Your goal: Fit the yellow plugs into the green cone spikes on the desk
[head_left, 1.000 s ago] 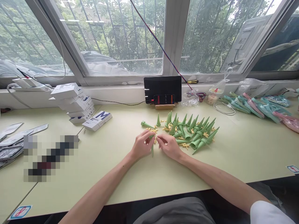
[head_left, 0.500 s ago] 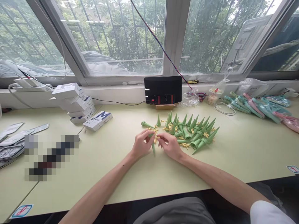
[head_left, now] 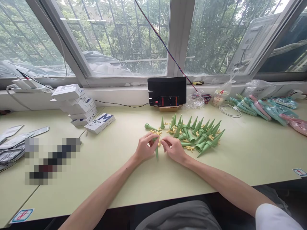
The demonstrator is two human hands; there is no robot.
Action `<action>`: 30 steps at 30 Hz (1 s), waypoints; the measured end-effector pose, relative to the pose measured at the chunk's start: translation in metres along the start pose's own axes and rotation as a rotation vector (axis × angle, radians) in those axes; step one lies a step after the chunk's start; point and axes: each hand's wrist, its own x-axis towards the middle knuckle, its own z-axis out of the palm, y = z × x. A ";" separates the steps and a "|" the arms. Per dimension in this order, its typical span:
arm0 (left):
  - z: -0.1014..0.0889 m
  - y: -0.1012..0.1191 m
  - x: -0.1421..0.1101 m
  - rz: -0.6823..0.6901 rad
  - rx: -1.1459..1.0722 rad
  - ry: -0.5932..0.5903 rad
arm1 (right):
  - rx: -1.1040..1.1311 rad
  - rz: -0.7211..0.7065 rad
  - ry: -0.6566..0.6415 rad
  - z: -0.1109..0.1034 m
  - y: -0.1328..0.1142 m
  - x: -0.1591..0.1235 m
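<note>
My left hand [head_left: 146,147] pinches a green plastic cone-shaped watering spike [head_left: 157,153], its tip pointing down toward me. Just to the right, my right hand [head_left: 175,149] has thumb and fingers pressed together, a small gap from the spike; whatever it holds, if anything, is hidden. Small yellow plastic pieces [head_left: 157,132] lie behind the fingers. One green spike [head_left: 151,127] rests on its side behind my left hand, and another stands upright [head_left: 162,122]. To the right is a cluster of several green spikes [head_left: 203,138], some standing, some lying, with yellow pieces among them.
A phone [head_left: 168,101] leans on a black tablet [head_left: 167,86] by the window. At left are stacked white boxes [head_left: 69,92], a single box [head_left: 100,123] and flat packets [head_left: 14,147]. Teal and pink items [head_left: 263,110], a bagged cup [head_left: 220,97] and a white cable [head_left: 230,111] lie at right.
My right fingertips have drawn slightly away from the spike, opening a small gap. My left hand keeps its hold on the spike. The view has shifted a little.
</note>
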 end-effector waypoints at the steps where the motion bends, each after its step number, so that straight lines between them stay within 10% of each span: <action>1: 0.000 0.000 0.000 0.006 0.001 0.000 | -0.019 0.004 -0.001 0.000 0.000 0.000; 30: 0.001 -0.006 -0.002 0.014 0.052 0.020 | 0.125 0.013 -0.018 0.001 0.002 -0.001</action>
